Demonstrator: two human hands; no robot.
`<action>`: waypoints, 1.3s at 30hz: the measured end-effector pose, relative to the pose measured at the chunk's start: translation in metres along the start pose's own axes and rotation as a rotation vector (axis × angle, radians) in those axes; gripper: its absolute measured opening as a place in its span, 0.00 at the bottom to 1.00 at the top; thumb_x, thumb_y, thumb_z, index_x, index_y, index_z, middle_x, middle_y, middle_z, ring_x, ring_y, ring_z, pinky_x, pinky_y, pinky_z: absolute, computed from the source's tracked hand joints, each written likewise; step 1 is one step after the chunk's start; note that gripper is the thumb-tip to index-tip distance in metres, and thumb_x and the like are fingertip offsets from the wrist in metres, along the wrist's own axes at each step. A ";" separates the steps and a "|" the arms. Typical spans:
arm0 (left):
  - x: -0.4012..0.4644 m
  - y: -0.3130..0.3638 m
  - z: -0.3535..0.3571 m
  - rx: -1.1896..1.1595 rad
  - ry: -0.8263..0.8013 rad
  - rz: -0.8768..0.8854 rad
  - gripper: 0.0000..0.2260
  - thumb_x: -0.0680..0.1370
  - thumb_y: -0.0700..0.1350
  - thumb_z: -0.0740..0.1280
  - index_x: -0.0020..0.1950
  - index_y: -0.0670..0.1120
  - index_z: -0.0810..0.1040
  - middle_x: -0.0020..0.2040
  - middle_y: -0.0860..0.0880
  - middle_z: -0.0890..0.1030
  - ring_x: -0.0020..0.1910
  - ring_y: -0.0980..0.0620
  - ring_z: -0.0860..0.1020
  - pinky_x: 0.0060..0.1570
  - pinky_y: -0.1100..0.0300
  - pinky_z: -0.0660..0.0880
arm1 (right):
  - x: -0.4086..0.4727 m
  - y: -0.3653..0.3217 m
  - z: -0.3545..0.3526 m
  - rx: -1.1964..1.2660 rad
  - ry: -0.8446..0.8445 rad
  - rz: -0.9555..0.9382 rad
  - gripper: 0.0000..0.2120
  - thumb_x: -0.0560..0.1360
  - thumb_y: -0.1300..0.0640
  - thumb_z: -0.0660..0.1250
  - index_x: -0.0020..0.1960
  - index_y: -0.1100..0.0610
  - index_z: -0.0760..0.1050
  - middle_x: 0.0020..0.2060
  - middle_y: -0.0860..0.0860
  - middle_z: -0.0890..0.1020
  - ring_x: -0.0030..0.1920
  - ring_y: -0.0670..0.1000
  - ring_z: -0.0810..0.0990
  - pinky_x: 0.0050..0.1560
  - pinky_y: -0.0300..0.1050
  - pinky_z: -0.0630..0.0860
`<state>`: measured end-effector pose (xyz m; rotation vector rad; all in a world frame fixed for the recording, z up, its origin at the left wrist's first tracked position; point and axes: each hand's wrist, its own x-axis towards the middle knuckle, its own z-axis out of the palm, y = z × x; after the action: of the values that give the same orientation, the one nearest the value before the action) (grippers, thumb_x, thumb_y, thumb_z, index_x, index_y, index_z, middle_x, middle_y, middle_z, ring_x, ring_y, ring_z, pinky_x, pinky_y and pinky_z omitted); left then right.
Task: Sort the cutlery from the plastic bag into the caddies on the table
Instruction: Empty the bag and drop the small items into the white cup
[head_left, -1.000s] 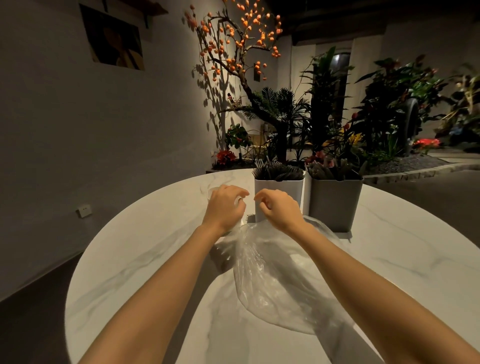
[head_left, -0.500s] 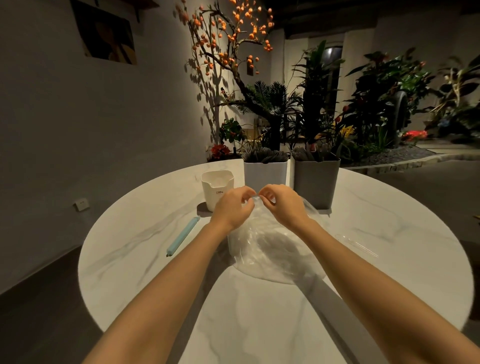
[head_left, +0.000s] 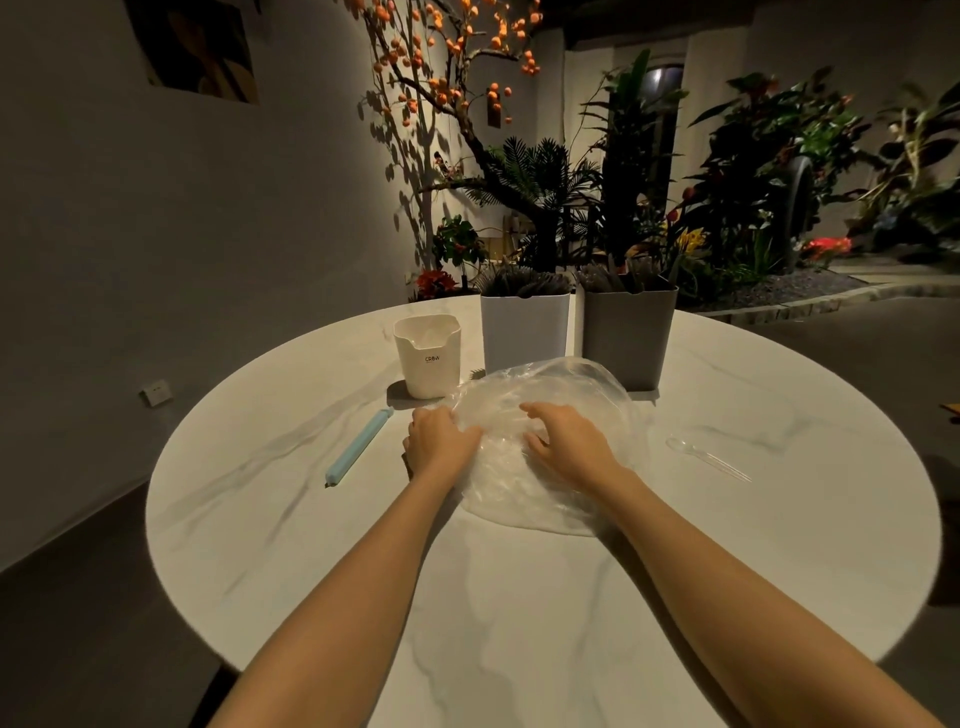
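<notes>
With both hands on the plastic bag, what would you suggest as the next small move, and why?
Probably lay the plastic bag aside and reach the right hand for the clear spoon lying loose on the table. The bag looks flat and empty under both hands, left hand at its edge, while the white caddy and grey caddy already stand full.

Both bare forearms reach from the near edge toward the far middle, converging. The left hand (head_left: 439, 441) lies knuckles up, fingers curled at the left edge of the bag (head_left: 550, 384). The right hand (head_left: 566, 441) rests palm down on the bag, fingers spread and lightly bent. The hands are close together but apart.
</notes>
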<state>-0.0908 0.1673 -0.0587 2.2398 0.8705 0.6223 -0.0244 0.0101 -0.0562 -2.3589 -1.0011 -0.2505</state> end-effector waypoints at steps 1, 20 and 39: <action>0.001 0.000 -0.001 -0.155 0.001 -0.014 0.09 0.73 0.49 0.67 0.50 0.47 0.78 0.53 0.44 0.78 0.53 0.42 0.77 0.54 0.51 0.76 | 0.000 0.002 0.001 -0.034 -0.010 0.006 0.21 0.80 0.50 0.62 0.72 0.52 0.67 0.68 0.51 0.74 0.65 0.53 0.72 0.66 0.48 0.68; -0.013 0.016 -0.028 -1.272 -0.274 -0.127 0.27 0.64 0.52 0.73 0.61 0.43 0.77 0.53 0.40 0.80 0.53 0.40 0.79 0.58 0.43 0.74 | 0.004 -0.008 -0.014 -0.080 -0.246 0.236 0.31 0.79 0.35 0.48 0.78 0.47 0.52 0.77 0.51 0.54 0.77 0.57 0.50 0.74 0.63 0.43; -0.022 0.024 -0.030 -0.762 0.044 0.258 0.27 0.67 0.50 0.63 0.65 0.44 0.72 0.63 0.65 0.68 0.61 0.70 0.70 0.63 0.59 0.71 | 0.005 0.005 -0.060 1.178 0.169 0.254 0.21 0.84 0.54 0.46 0.65 0.60 0.74 0.60 0.56 0.80 0.62 0.54 0.77 0.68 0.53 0.70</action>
<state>-0.1143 0.1493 -0.0255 1.6423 0.2739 0.9362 -0.0145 -0.0234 -0.0069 -1.3169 -0.5029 0.2034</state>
